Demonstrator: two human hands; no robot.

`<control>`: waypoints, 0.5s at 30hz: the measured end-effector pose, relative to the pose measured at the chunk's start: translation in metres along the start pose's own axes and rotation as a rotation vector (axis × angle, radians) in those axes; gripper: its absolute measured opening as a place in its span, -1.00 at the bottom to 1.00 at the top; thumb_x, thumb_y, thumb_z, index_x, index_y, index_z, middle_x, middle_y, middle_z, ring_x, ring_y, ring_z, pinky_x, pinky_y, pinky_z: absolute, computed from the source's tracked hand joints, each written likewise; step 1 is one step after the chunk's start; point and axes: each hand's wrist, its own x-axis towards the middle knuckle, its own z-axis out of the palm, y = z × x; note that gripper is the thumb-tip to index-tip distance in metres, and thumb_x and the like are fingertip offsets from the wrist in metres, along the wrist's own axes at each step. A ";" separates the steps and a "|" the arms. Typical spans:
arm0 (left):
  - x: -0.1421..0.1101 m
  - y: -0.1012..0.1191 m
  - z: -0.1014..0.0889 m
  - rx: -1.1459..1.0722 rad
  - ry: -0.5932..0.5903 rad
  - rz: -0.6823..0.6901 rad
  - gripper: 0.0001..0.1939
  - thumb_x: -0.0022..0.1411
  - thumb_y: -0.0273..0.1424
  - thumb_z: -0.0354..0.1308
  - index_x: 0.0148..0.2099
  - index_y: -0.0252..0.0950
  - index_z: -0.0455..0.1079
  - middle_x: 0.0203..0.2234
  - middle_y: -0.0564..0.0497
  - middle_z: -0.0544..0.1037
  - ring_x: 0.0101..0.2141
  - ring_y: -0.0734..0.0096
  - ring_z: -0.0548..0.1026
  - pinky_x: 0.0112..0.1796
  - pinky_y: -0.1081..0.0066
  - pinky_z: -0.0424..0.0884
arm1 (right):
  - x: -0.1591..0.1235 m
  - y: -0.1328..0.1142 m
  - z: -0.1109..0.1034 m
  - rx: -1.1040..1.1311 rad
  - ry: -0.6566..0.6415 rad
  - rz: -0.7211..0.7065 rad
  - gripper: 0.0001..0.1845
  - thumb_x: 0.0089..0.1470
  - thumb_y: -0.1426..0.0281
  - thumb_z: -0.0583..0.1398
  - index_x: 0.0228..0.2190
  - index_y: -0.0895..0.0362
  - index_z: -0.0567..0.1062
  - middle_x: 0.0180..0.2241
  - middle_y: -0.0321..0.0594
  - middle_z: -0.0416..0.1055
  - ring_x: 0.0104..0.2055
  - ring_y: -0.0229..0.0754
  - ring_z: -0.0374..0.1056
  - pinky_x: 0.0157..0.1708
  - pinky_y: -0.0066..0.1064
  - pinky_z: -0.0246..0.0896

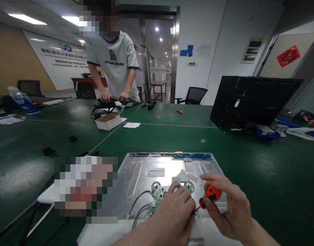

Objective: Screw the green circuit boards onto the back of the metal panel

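My right hand (232,206) pinches the orange and black handle of a screwdriver (213,194) between thumb and fingers. The screwdriver's dark shaft slants down left toward my left hand (174,210). That hand lies over a green circuit board (160,194), its fingers curled; whatever they may grip is hidden underneath. Beneath both hands lies a flat silver metal panel (135,174), with a blue circuit strip (152,155) along its far edge. Grey and black cables (141,207) run from the board's left side toward me. A pale tape strip (188,175) sticks up beyond my left hand.
Across the green table (172,136) a person (116,65) handles black parts beside an open white box (108,122). At right stands a large black screen housing (254,102). Another orange screwdriver (179,111) lies farther back. A bottle (23,100) lies at far left.
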 end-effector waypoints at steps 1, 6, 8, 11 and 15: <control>0.000 0.000 0.000 0.003 0.002 0.002 -0.83 0.24 -0.45 0.09 -0.09 -0.26 0.38 -0.17 -0.05 0.51 -0.13 0.21 0.43 0.15 0.12 0.09 | 0.002 -0.001 -0.001 -0.027 -0.013 -0.014 -0.47 0.09 0.58 0.15 0.11 0.15 0.26 -0.06 -0.01 0.44 -0.08 -0.10 0.47 -0.19 -0.30 0.48; 0.000 -0.003 0.003 -0.008 0.026 0.002 -0.79 0.26 -0.45 0.08 -0.05 -0.26 0.37 -0.13 -0.07 0.52 -0.11 0.19 0.43 0.14 0.12 0.09 | 0.005 -0.002 -0.005 -0.115 -0.079 -0.056 -0.50 0.12 0.64 0.07 0.10 0.22 0.31 -0.02 0.01 0.42 0.03 -0.15 0.42 -0.10 -0.40 0.44; 0.000 -0.002 0.004 -0.014 0.030 0.000 -0.77 0.26 -0.45 0.08 -0.03 -0.26 0.38 -0.13 -0.08 0.52 -0.10 0.19 0.43 0.14 0.12 0.10 | 0.004 -0.002 -0.005 -0.087 -0.089 -0.040 -0.50 0.12 0.64 0.07 0.11 0.23 0.29 -0.01 0.02 0.44 0.07 -0.12 0.41 -0.07 -0.36 0.44; 0.000 0.000 0.003 -0.020 0.021 -0.016 -0.79 0.24 -0.46 0.09 -0.07 -0.26 0.40 -0.16 -0.06 0.52 -0.12 0.19 0.44 0.14 0.11 0.10 | 0.000 -0.001 -0.003 0.008 -0.020 0.007 -0.50 0.09 0.58 0.16 0.08 0.17 0.27 -0.06 -0.01 0.47 -0.03 -0.08 0.48 -0.15 -0.30 0.49; 0.001 0.004 0.000 -0.026 0.005 -0.032 -0.82 0.20 -0.49 0.10 -0.13 -0.26 0.41 -0.20 -0.05 0.52 -0.15 0.20 0.44 0.14 0.12 0.10 | -0.004 0.000 0.002 0.103 0.061 0.059 -0.43 0.00 0.61 0.26 0.02 0.08 0.26 -0.19 -0.15 0.49 -0.26 -0.16 0.52 -0.33 -0.38 0.52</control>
